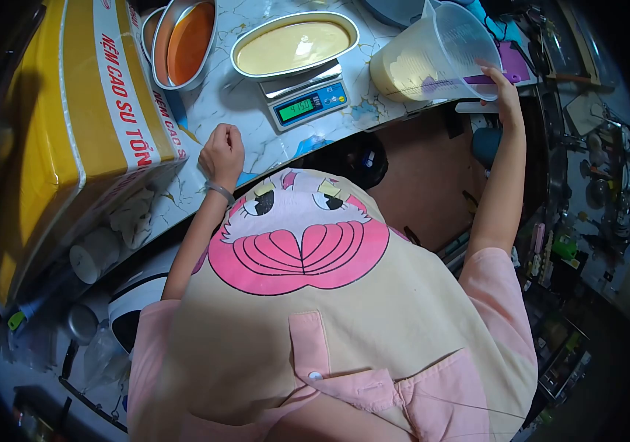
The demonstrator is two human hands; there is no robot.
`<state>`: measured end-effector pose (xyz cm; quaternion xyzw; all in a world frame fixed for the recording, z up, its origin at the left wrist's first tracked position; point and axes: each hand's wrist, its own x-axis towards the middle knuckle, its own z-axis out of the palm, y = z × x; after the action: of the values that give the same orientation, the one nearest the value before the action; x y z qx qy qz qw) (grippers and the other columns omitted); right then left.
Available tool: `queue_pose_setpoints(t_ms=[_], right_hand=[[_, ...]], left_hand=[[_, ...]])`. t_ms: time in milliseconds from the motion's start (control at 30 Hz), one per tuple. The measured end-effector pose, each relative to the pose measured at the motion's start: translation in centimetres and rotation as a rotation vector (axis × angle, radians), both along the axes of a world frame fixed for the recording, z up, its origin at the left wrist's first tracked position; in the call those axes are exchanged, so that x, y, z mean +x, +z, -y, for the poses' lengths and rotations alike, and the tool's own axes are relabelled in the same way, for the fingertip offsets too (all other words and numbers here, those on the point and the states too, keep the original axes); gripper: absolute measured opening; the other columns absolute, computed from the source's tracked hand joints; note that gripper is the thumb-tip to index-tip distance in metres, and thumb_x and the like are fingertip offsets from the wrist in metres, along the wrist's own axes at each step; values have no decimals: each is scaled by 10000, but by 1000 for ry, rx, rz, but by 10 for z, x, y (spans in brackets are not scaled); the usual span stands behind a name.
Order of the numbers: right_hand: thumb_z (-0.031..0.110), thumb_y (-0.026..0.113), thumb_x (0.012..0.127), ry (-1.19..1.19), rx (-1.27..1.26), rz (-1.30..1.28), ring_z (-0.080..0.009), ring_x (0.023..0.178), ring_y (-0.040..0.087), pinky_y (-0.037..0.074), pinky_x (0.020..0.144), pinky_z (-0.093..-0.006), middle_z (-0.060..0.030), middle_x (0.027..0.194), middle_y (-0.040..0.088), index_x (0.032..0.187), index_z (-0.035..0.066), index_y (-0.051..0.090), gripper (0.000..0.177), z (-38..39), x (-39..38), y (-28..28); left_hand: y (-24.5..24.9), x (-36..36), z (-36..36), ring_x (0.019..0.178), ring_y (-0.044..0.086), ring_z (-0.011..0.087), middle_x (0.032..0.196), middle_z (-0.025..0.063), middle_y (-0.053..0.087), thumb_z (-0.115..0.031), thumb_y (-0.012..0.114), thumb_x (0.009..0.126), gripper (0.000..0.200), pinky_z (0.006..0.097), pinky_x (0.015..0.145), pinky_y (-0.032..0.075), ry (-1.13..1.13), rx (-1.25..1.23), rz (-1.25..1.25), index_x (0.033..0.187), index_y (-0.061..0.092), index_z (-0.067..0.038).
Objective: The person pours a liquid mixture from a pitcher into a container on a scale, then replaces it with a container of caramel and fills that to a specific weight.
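Note:
An oval metal tin (295, 44) filled with pale yellow batter sits on a digital scale (310, 104), whose green display seems to show 415.0. To its right, my right hand (505, 94) grips the handle side of a clear plastic measuring jug (440, 55). The jug is tilted and has pale yellow batter in it. My left hand (223, 154) rests closed on the marble-patterned counter, below and left of the scale; its curled fingers show nothing in them.
Oval tins (186, 46) with orange-brown contents stand left of the scale. A large yellow box (83, 110) fills the left side. A purple item (512, 62) lies behind the jug. The counter's front edge (403, 116) runs just below the scale.

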<state>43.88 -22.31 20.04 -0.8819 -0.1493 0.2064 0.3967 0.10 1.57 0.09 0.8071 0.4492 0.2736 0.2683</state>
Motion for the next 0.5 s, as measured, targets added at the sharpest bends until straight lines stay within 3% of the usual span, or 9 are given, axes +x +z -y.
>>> queue_pose_setpoints(t_ms=[200,500], right_hand=[[301,585,818,-1,80,-18,-164,641,615,458,466,-289,-67,932,666,1124,84,694,390,-2,-6,2],[308,585,829,10,85,-52,-182,639,630,484,465,-302,-79,939,668,1134,67,683,401,-3,-7,4]], left_hand=[[0,0,0,633,612,336,722,101,637,-212,575,881,162,431,546,453,-3,-10,-8,787,606,-83],[-1,1,0,617,605,338,711,100,630,-198,575,880,153,424,539,455,3,28,-10,785,600,-81]])
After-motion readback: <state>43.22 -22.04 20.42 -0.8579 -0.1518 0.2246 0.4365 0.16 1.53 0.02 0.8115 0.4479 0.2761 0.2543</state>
